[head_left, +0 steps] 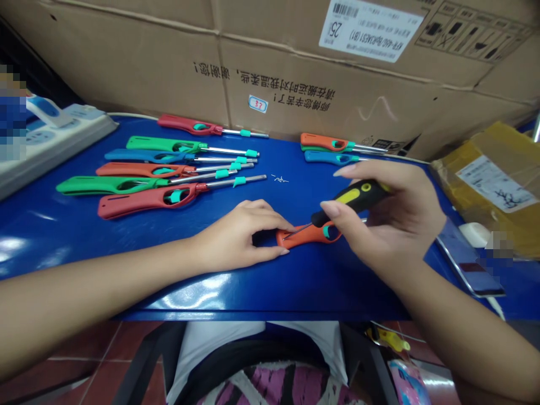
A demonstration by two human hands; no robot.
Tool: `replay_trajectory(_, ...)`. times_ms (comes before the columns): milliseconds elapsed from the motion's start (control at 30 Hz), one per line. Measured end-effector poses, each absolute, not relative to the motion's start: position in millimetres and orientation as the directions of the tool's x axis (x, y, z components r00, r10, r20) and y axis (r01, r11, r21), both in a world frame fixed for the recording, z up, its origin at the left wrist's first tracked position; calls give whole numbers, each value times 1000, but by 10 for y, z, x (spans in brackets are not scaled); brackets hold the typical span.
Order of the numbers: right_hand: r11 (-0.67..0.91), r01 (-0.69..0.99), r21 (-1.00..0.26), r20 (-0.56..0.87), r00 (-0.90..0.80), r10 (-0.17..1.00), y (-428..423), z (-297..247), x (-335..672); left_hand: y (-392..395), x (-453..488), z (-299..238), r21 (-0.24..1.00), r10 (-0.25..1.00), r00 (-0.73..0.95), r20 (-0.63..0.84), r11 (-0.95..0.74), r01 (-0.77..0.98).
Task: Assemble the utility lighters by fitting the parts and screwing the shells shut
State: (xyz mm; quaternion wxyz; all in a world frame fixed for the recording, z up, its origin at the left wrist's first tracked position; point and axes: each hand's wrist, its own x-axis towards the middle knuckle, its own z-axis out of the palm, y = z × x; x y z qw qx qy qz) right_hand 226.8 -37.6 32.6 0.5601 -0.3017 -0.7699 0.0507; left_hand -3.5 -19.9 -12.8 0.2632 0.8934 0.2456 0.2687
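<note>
An orange long-necked lighter (310, 235) lies on the blue table in front of me. My left hand (248, 233) pinches its handle end between thumb and fingers. In my right hand (400, 211) is a screwdriver (356, 198) with a black and yellow handle. Its thin shaft slants down to the left, and the tip meets the lighter near the handle's end. Behind my right hand, the lighter's metal neck is mostly hidden. Further back on the left lie several red, green, blue and orange lighters (152, 197) with turquoise tabs on their necks.
A smaller group of lighters (324, 140) lies at the back right. The large cardboard box (169, 73) walls off the table's far side. A taped parcel (493, 185) and a phone (468, 259) sit on the right, a power strip (80, 135) at left. Thin slivers (279, 179) lie mid-table.
</note>
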Motion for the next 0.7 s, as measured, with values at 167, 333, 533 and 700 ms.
replay_trajectory(167, 780, 293, -554, 752, -225, 619, -381, 347, 2261, -199, -31, -111, 607, 589, 740, 324, -729, 315)
replay_trajectory(333, 834, 405, -375, 834, -245, 495, -402, 381, 2293, -202, -28, -116, 604, 589, 730, 345, -735, 308)
replay_trajectory(533, 778, 297, -554, 722, -294, 627, -409, 324, 2327, -201, -28, -108, 607, 588, 737, 333, -732, 310)
replay_trajectory(700, 841, 404, -361, 818, -295, 493, -401, 356, 2344, -203, -31, -116, 615, 589, 731, 345, -730, 298)
